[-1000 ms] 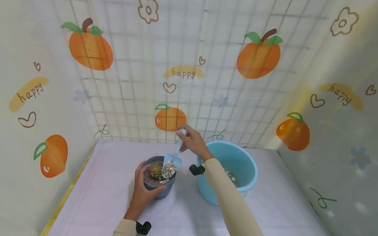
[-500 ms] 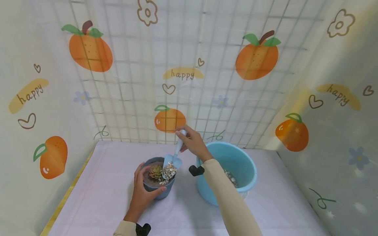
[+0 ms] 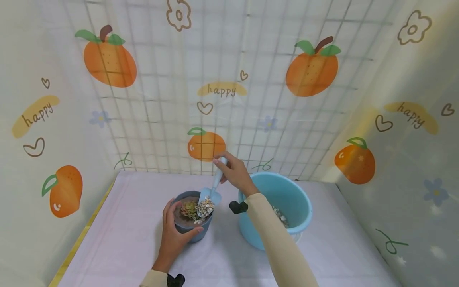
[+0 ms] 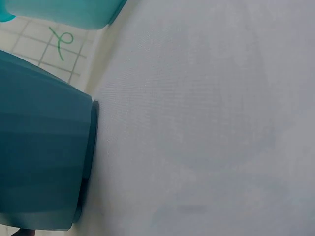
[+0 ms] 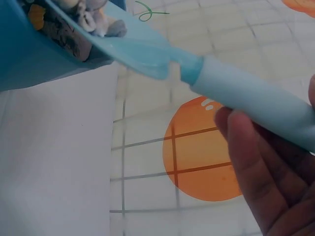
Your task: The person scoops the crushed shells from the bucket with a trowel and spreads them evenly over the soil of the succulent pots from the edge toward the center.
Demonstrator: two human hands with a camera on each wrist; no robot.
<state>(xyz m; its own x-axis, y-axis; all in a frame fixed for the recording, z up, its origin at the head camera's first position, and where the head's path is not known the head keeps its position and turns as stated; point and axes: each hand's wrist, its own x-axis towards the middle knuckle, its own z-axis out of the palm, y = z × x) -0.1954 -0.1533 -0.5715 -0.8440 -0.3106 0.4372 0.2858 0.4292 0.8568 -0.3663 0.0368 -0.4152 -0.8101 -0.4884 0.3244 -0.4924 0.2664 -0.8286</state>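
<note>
A dark blue plant pot [image 3: 196,236] with soil and a green rosette succulent [image 3: 188,209] stands upright on the table. My left hand [image 3: 173,238] holds it from the left side, thumb at the front of the rim. In the left wrist view the pot [image 4: 42,152] fills the left edge. My right hand [image 3: 233,170] grips the pale handle of a light blue hand trowel [image 3: 216,183], tilted blade-down over the pot's right side. Small pebbles [image 3: 205,207] lie on its blade beside the succulent. The right wrist view shows the trowel [image 5: 246,93] handle between my thumb and fingers.
A light blue tub [image 3: 306,199] with pebbles [image 3: 281,216] at its bottom stands to the right, partly behind my right sleeve. A white cloth [image 3: 136,223] covers the table. Printed fabric over a wire grid [image 3: 161,131] rises behind.
Over the last second both hands, the pot and the trowel stay in nearly the same place. The head view has shifted slightly.
</note>
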